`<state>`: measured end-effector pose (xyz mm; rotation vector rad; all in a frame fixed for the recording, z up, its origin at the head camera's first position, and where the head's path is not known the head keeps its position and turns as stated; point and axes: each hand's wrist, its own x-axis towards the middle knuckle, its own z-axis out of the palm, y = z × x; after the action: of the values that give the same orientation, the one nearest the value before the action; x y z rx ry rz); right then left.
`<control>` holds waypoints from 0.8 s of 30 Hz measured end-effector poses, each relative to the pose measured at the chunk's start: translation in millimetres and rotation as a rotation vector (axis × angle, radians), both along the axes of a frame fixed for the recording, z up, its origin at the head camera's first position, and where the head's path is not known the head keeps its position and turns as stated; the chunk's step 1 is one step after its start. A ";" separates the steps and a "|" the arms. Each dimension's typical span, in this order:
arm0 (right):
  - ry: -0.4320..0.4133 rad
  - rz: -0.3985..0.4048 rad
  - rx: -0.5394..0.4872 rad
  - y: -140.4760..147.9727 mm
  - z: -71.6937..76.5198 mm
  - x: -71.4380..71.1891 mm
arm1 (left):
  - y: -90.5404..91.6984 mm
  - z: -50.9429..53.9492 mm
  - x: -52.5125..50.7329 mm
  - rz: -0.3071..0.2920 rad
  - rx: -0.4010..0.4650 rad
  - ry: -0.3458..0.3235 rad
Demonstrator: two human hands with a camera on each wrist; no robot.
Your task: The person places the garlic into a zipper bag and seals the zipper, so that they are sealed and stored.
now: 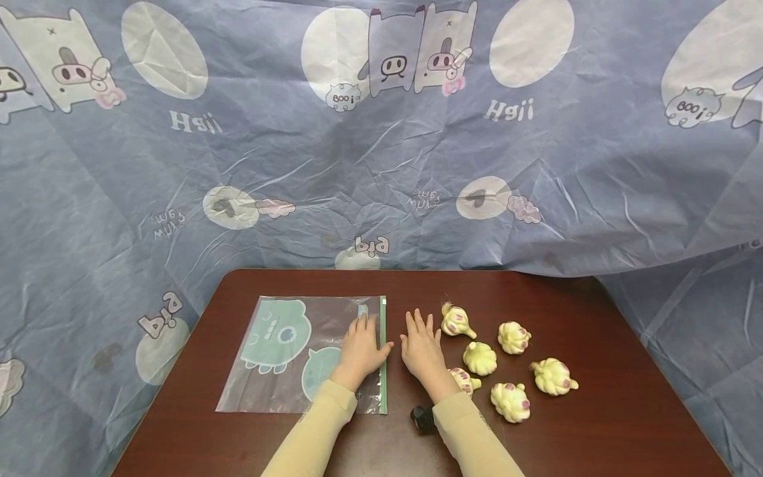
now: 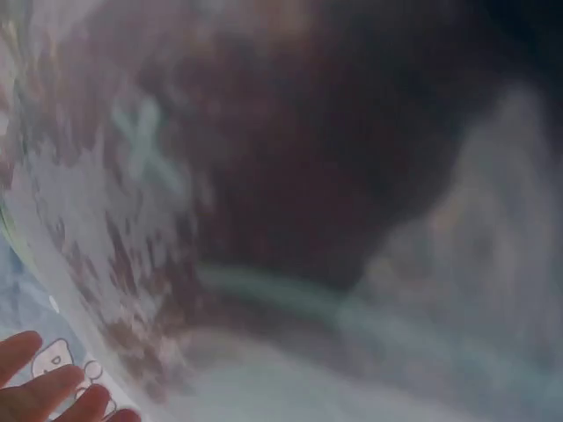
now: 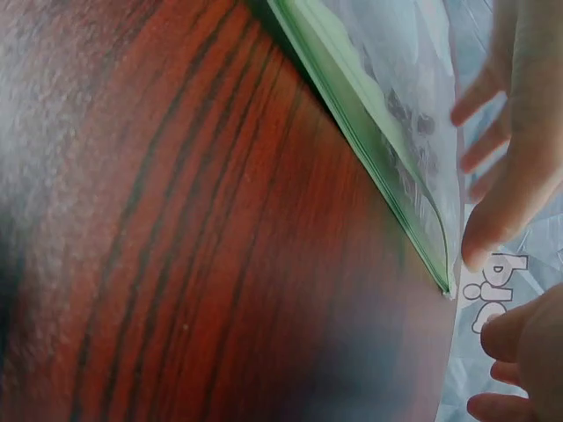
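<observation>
Clear green-edged plastic bag was laid flat, seemingly for easy reach. Left hand and right hand were outspread, gripping nothing.

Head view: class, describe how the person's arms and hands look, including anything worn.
The left sleeve and right sleeve are long, pale yellow and cuffed near the wrist. The left hand and right hand wear no gloves. A black object shows beside the right sleeve; whether it is worn is unclear.
</observation>
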<state>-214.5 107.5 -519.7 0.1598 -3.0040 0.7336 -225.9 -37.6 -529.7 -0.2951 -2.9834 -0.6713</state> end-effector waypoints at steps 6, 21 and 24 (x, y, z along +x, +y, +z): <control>0.000 -0.019 -0.053 -0.5 -2.1 1.1 | 3.6 -1.2 5.1 0.047 0.124 -0.026; -0.010 -0.028 -0.107 -3.0 -4.1 1.3 | -1.0 -10.0 -0.1 0.217 0.377 -0.033; 0.000 -0.022 -0.129 -4.8 -3.9 1.1 | -4.7 -9.7 -0.2 0.243 0.441 -0.030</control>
<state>-213.4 102.7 -523.5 0.1221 -2.9415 0.9209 -226.0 -42.3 -539.4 0.1048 -2.7268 -1.2674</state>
